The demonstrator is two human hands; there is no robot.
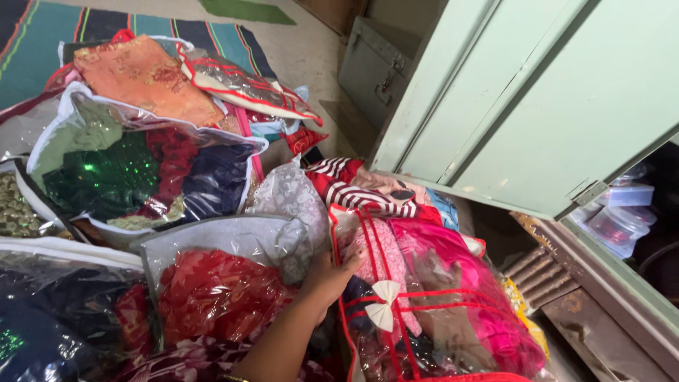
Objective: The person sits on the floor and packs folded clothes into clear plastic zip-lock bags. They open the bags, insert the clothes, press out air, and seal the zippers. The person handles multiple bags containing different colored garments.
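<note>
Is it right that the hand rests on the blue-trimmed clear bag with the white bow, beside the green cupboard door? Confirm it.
Not quite. In the head view the clear bag with the white bow has red trim, not blue. The hand does rest on its edge, and the green cupboard door stands open beside it.
</note>
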